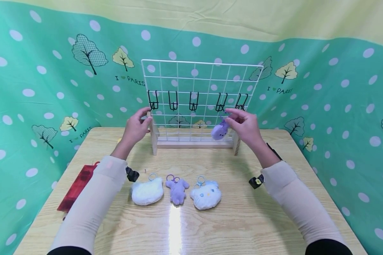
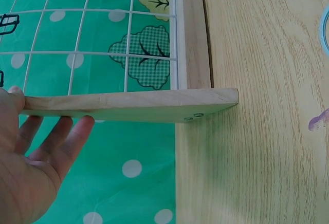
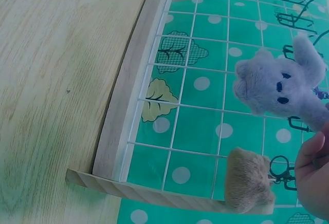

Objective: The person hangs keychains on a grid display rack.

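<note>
A white wire grid rack (image 1: 202,63) in a wooden stand carries a row of black hooks (image 1: 193,102). My left hand (image 1: 137,125) grips the rack's left wooden side post (image 2: 128,99), thumb on one side and fingers on the other. My right hand (image 1: 244,125) pinches a purple plush keychain (image 1: 219,131) near its top, in front of the hooks on the right. In the right wrist view this plush (image 3: 270,82) has long ears and a small dark-eyed face. Below it in that view, a tan plush keychain (image 3: 249,180) hangs by a dark ring at the end hook.
On the table in front of the rack lie a white plush keychain (image 1: 147,193), a purple bear-shaped keychain (image 1: 177,192) and a white-and-blue cat-face keychain (image 1: 206,196). A red flat item (image 1: 78,187) lies at left, partly under my left sleeve. Polka-dot cloth (image 1: 44,106) surrounds the table.
</note>
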Tool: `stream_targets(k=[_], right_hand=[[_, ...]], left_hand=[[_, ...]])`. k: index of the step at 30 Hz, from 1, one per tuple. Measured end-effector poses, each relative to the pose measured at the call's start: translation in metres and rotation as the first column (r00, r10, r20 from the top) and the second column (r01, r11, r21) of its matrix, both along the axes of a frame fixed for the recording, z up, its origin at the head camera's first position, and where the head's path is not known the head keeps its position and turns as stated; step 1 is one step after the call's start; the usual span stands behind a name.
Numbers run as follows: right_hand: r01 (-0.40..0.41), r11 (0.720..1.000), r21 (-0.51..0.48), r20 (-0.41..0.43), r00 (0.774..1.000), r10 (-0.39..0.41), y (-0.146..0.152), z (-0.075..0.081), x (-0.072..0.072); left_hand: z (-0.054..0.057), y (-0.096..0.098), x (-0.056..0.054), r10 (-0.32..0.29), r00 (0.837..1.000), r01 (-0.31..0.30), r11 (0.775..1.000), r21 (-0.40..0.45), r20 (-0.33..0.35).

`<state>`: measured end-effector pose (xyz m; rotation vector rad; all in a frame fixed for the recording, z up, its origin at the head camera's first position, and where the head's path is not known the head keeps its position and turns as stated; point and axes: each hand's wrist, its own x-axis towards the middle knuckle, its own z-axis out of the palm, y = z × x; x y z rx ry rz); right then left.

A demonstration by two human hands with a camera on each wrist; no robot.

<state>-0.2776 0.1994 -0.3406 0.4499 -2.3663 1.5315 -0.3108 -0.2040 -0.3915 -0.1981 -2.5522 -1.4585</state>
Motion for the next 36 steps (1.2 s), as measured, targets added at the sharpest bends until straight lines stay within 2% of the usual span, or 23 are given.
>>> stream_targets(k=[5,10,17,26,36], right_hand=[[0.004,1.0,0.004,0.0,1.0,-0.004,-0.002,0.002,0.002],[-0.001,1.0,0.027,0.007,1.0,0.001,-0.006,0.013,0.017],[0.017,0.998,0.058,0.048,0.999,-0.02,0.007,-0.014,0.003],[-0.021,0.996,0.083,0.086,0.996,0.013,0.009,-0.03,0.004],[-0.122,0.982,0.144,0.105,0.989,0.108,-0.001,-0.056,0.005]], left_hand=[[0.0,0.0,0.0,0.002,1.0,-0.002,1.0,-0.01,-0.005],[0.0,-0.001,0.0,-0.001,1.0,0.001,1.0,-0.01,-0.002],[0.0,0.0,0.001,0.0,1.0,0.0,1.0,-0.006,0.012],[0.001,-0.001,0.001,-0.002,1.0,0.002,1.0,-0.006,0.013],[0.001,0.0,0.001,-0.007,1.0,0.007,1.0,-0.002,0.012]])
